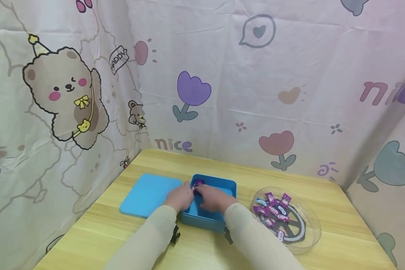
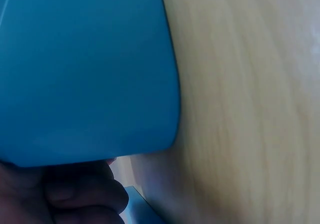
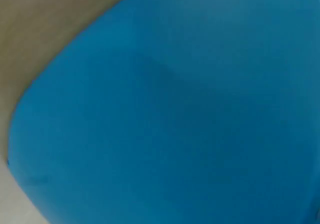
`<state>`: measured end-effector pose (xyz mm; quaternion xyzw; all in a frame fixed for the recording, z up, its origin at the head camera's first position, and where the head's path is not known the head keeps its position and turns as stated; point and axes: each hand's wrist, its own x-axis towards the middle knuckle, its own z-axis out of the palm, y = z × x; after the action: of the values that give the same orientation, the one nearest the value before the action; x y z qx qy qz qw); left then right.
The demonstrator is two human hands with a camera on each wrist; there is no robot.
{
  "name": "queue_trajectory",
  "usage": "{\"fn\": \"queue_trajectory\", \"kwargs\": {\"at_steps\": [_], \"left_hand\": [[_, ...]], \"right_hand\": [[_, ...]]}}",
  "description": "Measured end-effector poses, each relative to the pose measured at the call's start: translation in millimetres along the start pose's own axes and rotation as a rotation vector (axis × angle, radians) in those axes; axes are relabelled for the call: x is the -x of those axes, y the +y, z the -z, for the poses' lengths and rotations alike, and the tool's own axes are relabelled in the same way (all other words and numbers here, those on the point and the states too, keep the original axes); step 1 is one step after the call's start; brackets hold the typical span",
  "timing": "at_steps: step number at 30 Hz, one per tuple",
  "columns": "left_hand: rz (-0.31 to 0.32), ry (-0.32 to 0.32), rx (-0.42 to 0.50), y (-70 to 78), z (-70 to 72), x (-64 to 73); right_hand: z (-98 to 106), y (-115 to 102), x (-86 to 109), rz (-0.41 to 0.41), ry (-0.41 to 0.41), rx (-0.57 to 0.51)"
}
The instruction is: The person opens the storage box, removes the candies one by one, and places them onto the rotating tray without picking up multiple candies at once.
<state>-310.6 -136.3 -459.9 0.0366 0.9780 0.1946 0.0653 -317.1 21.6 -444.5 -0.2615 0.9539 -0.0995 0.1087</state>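
In box (image 1: 202, 222), far-left corner | candy (image 1: 198, 182) just ahead, between left grip (image 1: 181, 197) and right grip (image 1: 214, 197) | either holding: can't tell

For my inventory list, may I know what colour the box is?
The box is blue; the head view shows it best.

Looks like a homely, curtained-off nook, though can't surely be placed as home or studio. Closed in by printed cloth (image 1: 222, 67) at ten, twelve and three o'clock (more nursery than workshop, with a cartoon bear (image 1: 65, 90) at ten and a purple tulip (image 1: 193, 90) near twelve). Furnished with a wood-grain bench (image 1: 341, 221) at six.
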Motion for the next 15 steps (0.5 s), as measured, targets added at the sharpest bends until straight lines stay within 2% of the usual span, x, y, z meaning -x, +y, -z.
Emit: {"fn": "queue_trajectory", "kwargs": {"at_steps": [15], "left_hand": [[0.009,-0.003,-0.029,3.6,0.1,-0.1]], "right_hand": [[-1.9,2.3,2.9,0.013,0.020,0.080]]}}
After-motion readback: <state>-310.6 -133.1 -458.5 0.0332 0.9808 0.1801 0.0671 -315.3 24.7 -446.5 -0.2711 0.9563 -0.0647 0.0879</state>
